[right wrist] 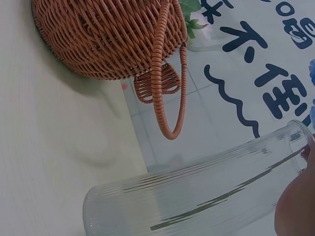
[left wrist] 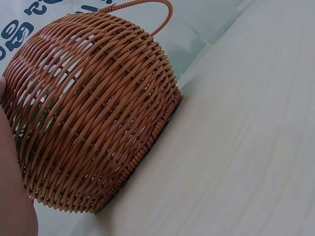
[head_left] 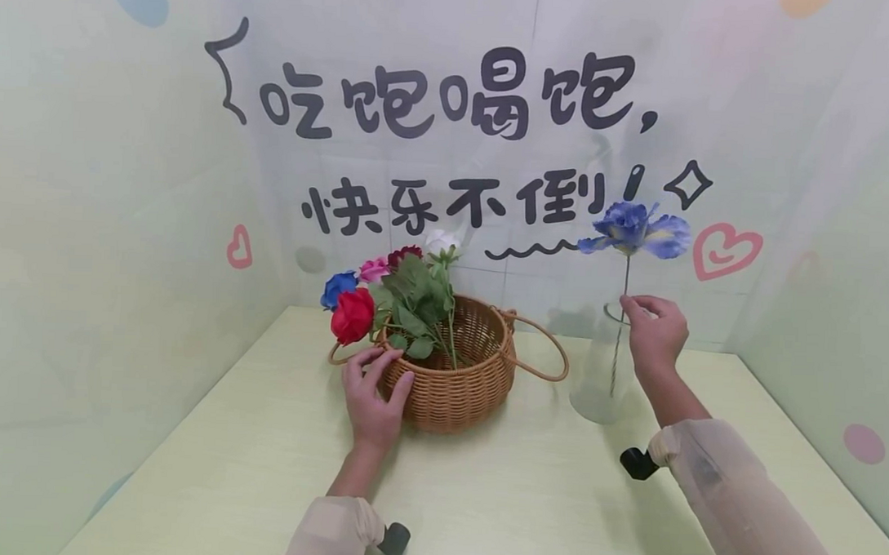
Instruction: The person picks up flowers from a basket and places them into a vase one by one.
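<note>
My right hand (head_left: 657, 334) pinches the thin stem of a blue artificial iris (head_left: 630, 228) at the mouth of a clear glass vase (head_left: 593, 389). The bloom stands above the rim, and the lower stem (right wrist: 211, 202) slants inside the glass without reaching its bottom. At the left, my left hand (head_left: 374, 402) holds the front-left rim of a brown wicker basket (head_left: 455, 400), thumb outside and fingertips at the edge. Artificial roses lean out of the basket's left side: red (head_left: 352, 316), blue (head_left: 339, 290), pink (head_left: 374, 268), dark red and white (head_left: 442, 243).
Basket and vase stand side by side on a pale table (head_left: 496, 492). One looped basket handle (head_left: 552, 355) sticks out towards the vase. Behind them rises a printed wall (head_left: 438, 32) with dark lettering, and similar panels close both sides.
</note>
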`<state>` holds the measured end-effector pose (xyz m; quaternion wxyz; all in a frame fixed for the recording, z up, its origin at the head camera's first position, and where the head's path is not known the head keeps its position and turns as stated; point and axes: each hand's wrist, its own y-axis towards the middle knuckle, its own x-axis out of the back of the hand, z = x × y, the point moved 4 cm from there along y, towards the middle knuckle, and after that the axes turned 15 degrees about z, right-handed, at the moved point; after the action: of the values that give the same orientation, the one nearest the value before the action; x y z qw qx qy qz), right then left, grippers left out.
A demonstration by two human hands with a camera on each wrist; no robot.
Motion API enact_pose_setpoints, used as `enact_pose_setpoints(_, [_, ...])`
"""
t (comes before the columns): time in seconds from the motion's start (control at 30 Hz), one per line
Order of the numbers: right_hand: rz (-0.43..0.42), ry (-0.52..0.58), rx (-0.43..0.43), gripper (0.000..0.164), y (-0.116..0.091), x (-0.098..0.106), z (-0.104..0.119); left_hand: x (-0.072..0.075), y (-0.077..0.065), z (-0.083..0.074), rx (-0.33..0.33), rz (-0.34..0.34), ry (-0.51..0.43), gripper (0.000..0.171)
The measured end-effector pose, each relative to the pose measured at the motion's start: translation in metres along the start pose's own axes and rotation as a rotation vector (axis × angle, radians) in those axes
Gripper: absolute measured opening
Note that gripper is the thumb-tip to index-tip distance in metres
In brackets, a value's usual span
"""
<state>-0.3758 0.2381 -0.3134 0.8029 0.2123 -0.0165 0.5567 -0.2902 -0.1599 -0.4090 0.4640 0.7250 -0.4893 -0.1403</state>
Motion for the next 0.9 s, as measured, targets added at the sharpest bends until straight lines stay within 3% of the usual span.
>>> enact_pose_setpoints(0.5, [-0.016, 0.019, -0.022, 0.034, -0.005, -0.001, -0.004, 0.0, -0.001, 0.001, -0.003, -0.008, 0.004, 0.027])
enact_pose_setpoints(0.7, [-0.092, 0.103, -0.009, 0.029, -0.016, 0.004, -0.006, 0.0, -0.001, 0.002, -0.005, -0.005, 0.003, 0.027])
enact_pose_setpoints(0.9, [-0.11, 0.201, -0.012, 0.025, -0.026, 0.007, -0.009, 0.0, 0.001, 0.001, 0.003, -0.003, -0.008, 0.027])
